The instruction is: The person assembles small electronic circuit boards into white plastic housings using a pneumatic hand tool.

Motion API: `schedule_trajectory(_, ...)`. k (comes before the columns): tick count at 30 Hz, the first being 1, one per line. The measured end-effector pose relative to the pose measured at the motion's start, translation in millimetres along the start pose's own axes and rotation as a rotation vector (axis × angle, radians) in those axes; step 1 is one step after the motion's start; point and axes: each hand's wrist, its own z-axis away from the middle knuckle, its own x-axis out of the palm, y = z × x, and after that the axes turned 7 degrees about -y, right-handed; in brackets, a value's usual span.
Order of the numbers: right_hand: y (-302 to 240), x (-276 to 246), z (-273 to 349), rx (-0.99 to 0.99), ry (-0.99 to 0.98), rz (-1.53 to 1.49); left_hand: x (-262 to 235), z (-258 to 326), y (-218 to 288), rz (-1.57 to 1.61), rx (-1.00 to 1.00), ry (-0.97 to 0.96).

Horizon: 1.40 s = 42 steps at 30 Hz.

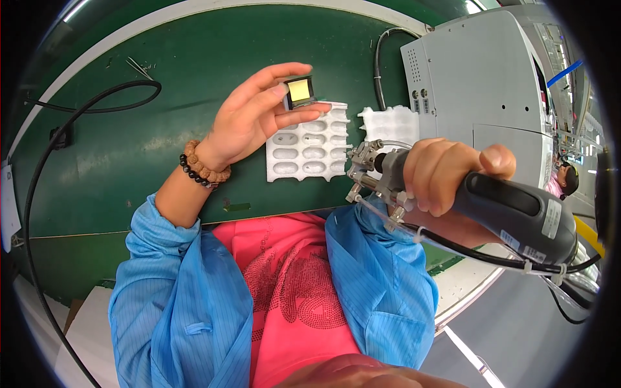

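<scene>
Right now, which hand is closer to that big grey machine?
Right. The right hand, holding a dark tool, is just below the grey machine in the picture; the left hand, holding a small black part, is farther left.

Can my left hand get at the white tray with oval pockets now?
Likely yes: your left hand looks close to the white tray, and nothing visible blocks its near pockets, though the fingers hold a small black part.
</scene>
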Motion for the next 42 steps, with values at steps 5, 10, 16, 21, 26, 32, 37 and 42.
schedule_trajectory(5,5,0,1,-0.024,0.002,-0.031,-2,4,-5,-0.025,-0.069,0.105)
schedule_trajectory(10,14,-3,4,-0.118,0.023,0.107,-9,7,-10,-0.174,-0.077,0.223)
schedule_trajectory(16,8,-4,1,-0.039,0.001,0.072,-2,9,-5,-0.066,-0.141,0.198)
schedule_trajectory(21,11,-2,6,-0.057,0.075,0.036,4,13,-7,-0.338,-0.08,0.111)
schedule_trajectory(26,9,-1,3,-0.046,0.075,0.045,6,13,-20,-0.716,0.137,0.203)
schedule_trajectory(32,13,0,4,-0.08,0.073,0.056,4,14,-9,-1.234,0.191,0.087)
schedule_trajectory(37,13,3,5,-0.088,0.101,-0.057,3,16,-20,-0.987,0.121,0.014)
schedule_trajectory(42,12,0,6,-0.106,0.074,-0.06,2,15,-24,-1.071,0.249,0.044)
